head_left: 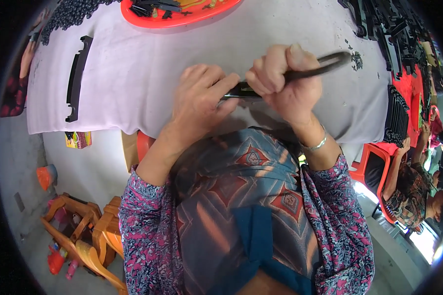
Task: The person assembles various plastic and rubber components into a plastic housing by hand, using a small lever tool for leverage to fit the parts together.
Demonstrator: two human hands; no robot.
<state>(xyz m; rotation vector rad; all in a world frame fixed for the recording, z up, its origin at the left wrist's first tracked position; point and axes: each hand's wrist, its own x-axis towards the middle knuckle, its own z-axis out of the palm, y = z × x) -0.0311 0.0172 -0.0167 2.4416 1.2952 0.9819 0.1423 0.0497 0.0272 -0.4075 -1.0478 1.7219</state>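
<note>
Red tray holding black scraps stood at far edge; black beads heaped far left; black strip lay at left; black parts piled far right. Left hand pinched black piece; right hand clenched dark loop, fingers touching piece. Piece sat between hands above pale cloth, partly hidden. Wooden chair stood lower left; co-worker at right.

Bright, diffuse light washes my pale tablecloth, while glare burns white at lower right, fringed blue. Soft shadow falls below my right hand; motion smears the dark looped piece it grips. Fisheye distortion bows edges toward a blackened rim.
</note>
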